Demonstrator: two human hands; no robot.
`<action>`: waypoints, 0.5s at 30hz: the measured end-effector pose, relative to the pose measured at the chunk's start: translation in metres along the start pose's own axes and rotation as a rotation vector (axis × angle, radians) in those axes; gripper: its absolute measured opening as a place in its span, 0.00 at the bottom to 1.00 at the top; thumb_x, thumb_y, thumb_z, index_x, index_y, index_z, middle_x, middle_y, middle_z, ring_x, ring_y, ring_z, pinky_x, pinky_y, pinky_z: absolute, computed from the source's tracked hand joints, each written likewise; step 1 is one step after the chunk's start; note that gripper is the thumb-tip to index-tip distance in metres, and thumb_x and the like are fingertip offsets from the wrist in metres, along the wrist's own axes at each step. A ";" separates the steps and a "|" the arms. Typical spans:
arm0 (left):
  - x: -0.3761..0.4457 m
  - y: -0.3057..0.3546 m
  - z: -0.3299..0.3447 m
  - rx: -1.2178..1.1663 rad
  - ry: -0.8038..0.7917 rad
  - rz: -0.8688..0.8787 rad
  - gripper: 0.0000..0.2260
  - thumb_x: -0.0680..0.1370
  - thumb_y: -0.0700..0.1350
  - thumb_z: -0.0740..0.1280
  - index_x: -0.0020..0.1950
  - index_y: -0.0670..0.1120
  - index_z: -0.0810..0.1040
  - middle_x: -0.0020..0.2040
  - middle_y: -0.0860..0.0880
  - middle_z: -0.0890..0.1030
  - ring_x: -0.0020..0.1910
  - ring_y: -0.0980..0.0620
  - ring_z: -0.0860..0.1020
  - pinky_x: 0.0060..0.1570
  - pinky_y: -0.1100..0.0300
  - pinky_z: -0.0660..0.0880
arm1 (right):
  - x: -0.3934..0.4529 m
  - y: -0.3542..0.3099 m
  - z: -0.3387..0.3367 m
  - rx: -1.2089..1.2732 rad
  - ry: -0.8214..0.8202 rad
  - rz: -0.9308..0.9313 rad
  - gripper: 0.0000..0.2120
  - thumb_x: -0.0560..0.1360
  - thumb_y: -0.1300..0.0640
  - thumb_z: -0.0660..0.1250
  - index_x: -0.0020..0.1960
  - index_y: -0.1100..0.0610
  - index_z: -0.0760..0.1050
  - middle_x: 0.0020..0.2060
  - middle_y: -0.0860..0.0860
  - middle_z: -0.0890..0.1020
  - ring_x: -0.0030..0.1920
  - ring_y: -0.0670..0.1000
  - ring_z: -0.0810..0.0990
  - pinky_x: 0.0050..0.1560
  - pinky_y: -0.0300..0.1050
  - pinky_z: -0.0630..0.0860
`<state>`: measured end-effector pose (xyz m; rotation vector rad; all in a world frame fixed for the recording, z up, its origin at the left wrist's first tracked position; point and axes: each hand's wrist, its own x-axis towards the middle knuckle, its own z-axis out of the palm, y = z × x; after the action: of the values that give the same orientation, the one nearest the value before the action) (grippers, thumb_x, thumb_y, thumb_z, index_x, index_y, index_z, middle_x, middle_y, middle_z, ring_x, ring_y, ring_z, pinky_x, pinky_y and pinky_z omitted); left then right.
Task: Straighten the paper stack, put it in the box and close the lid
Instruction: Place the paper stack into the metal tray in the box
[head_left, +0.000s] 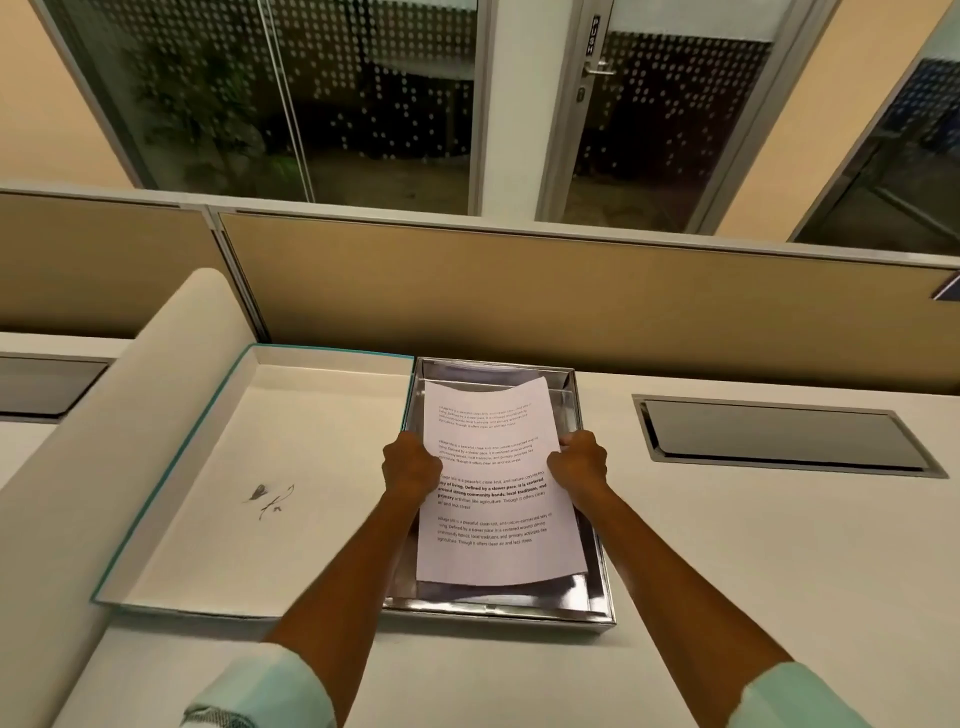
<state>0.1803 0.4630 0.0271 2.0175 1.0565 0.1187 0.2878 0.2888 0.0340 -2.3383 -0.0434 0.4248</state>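
Observation:
A stack of white printed paper (493, 551) is held over the open box (597, 587), whose inside is shiny and silver. My left hand (410, 465) grips the stack's left edge and my right hand (579, 462) grips its right edge, both about halfway up the sheets. The stack's near end sags down into the box. The box's lid (249, 467), teal outside and cream inside, lies open flat to the left, joined to the box along its left side. A small dark drawing marks the lid's inner face.
The box sits on a white desk (727, 545). A grey cable flap (779, 434) is set into the desk on the right. A tan partition (519, 296) runs behind, and a cream rounded divider (130, 405) stands on the left. Glass doors lie beyond.

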 end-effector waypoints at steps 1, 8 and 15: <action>0.000 0.000 0.001 0.028 -0.008 0.017 0.13 0.76 0.38 0.67 0.59 0.36 0.75 0.59 0.36 0.80 0.55 0.35 0.80 0.54 0.46 0.79 | 0.000 0.000 0.002 -0.008 0.005 -0.002 0.10 0.77 0.59 0.66 0.56 0.62 0.76 0.53 0.59 0.82 0.48 0.59 0.83 0.47 0.47 0.80; -0.016 -0.004 0.007 0.001 -0.123 0.166 0.29 0.72 0.37 0.72 0.70 0.41 0.62 0.66 0.40 0.75 0.62 0.39 0.77 0.56 0.51 0.77 | -0.010 0.007 0.000 -0.110 -0.173 -0.054 0.18 0.76 0.58 0.67 0.63 0.62 0.68 0.61 0.59 0.78 0.59 0.59 0.79 0.54 0.48 0.78; -0.054 -0.023 -0.004 0.089 -0.275 0.315 0.42 0.66 0.48 0.79 0.72 0.42 0.58 0.68 0.43 0.74 0.64 0.43 0.76 0.60 0.52 0.77 | -0.047 0.026 -0.004 -0.115 -0.321 -0.223 0.44 0.67 0.54 0.78 0.72 0.56 0.54 0.69 0.55 0.72 0.67 0.57 0.74 0.63 0.50 0.74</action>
<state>0.1292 0.4335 0.0276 2.1939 0.5786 -0.0419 0.2419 0.2600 0.0328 -2.3207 -0.4882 0.6955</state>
